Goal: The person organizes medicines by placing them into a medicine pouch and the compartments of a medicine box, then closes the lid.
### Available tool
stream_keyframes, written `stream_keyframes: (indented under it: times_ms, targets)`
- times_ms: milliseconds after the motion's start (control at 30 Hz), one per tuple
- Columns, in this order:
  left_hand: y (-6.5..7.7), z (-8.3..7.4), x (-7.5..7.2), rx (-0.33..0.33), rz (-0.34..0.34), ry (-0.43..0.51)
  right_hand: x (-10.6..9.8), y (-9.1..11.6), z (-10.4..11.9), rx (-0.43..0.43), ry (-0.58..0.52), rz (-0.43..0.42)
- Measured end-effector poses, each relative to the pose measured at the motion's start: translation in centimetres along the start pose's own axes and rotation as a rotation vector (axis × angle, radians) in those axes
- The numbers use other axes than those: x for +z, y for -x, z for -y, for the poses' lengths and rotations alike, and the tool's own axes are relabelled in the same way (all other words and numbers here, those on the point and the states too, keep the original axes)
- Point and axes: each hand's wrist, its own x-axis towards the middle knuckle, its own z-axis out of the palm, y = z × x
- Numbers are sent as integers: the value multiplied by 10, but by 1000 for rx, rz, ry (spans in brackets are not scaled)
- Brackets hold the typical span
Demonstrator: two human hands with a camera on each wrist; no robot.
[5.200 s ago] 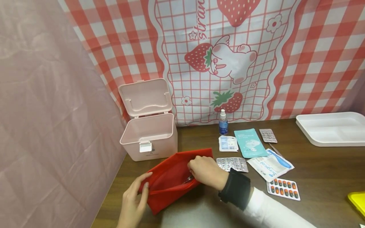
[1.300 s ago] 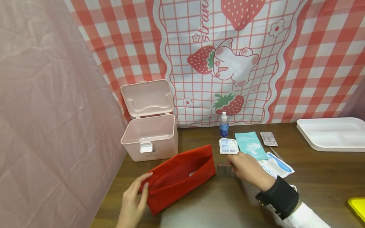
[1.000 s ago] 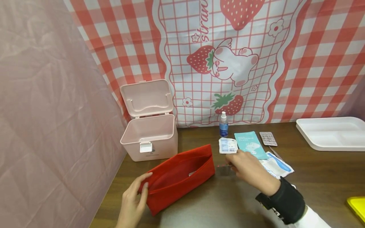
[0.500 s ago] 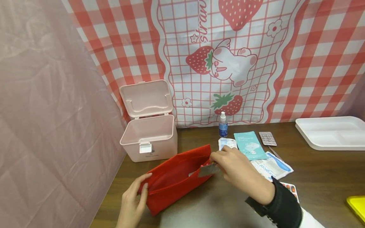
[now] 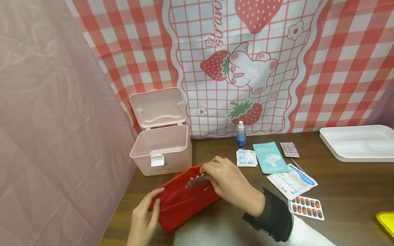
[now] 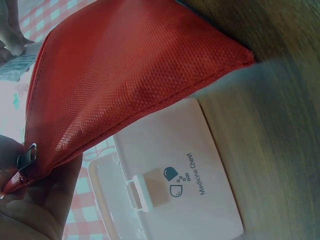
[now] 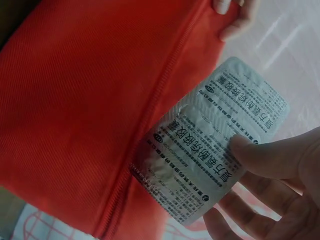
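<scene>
A red zippered pouch lies on the table with its mouth gaping. My left hand grips its left end; the left wrist view shows the thumb and fingers close by the zipper pull. My right hand pinches a capsule blister pack by one edge, printed foil side toward the right wrist camera. In the head view the pack overlaps the pouch's mouth, reddish capsules showing on its far side. A small shiny thing shows inside the pouch, mostly hidden.
Behind the pouch stands an open pink medicine chest. To the right lie a spray bottle, a white packet, a teal packet, a surgical packet, two blister packs, and a white tray. A yellow edge shows far right.
The right hand has picked up the silver blister pack from the table beside the pouch and carried it left over the pouch's mouth. The left hand has kept its grip.
</scene>
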Motion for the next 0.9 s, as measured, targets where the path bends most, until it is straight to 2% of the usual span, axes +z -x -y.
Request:
stream_keyframes:
  times_ms: [200, 600, 900]
  targets:
    - [0, 0, 1, 4, -6, 3, 15, 3, -4, 9, -15, 81]
    - [-1, -1, 1, 10, -11, 5, 33, 9, -12, 30, 113, 248]
    - [-1, -1, 1, 13, -14, 16, 29, 2, -11, 94, -5, 412]
